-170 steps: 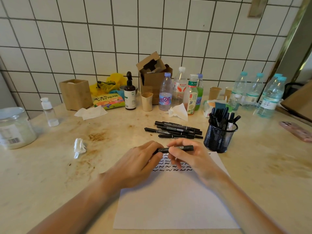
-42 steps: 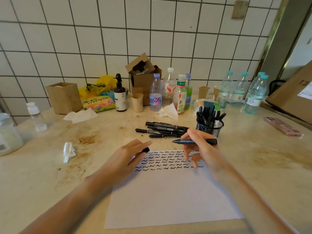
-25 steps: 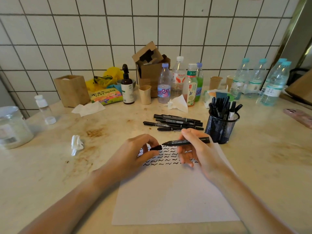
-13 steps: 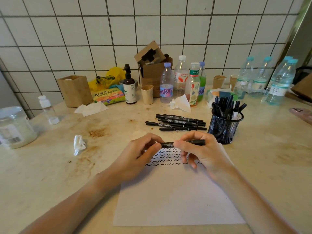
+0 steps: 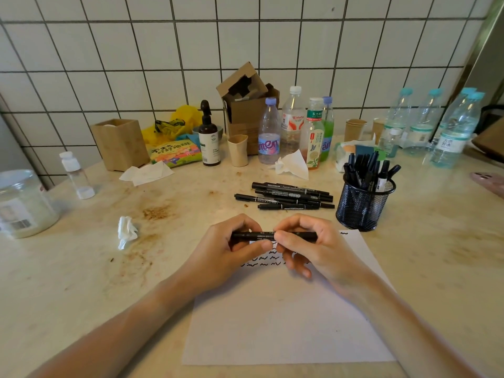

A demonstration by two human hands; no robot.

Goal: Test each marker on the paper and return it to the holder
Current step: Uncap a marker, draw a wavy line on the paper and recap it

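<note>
Both hands meet over the far end of a white sheet of paper [image 5: 286,317] on a stained beige stone counter [image 5: 81,268]. They hold one slim black marker [image 5: 268,236] level, lying left-right just above the paper. Left hand [image 5: 231,252]: fingers curled round the marker's left end, thumb pressed under the barrel near mid. Right hand [image 5: 311,246]: thumb & index pinch the right half, other fingers curled below. Cap looks seated, but hard to tell w/ fingers covering it. Rows of short black squiggles [image 5: 261,264] on the paper show between & under the hands.

Just beyond the hands, a loose bunch of black markers [image 5: 286,196] lies flat on the counter. Right of that, near the paper's far right corner, a black wire-mesh cup holder [image 5: 364,205] stands upright w/ several markers in it.

Far side along the white tiled wall [image 5: 163,50]: plastic bottles [image 5: 293,124], an open cardboard box [image 5: 245,105], a dark pump bottle [image 5: 208,137], and a wooden box [image 5: 120,143]. A crumpled white tissue [image 5: 126,231] lies left of the hands; a clear lidded jar [image 5: 20,203] sits at far left.
</note>
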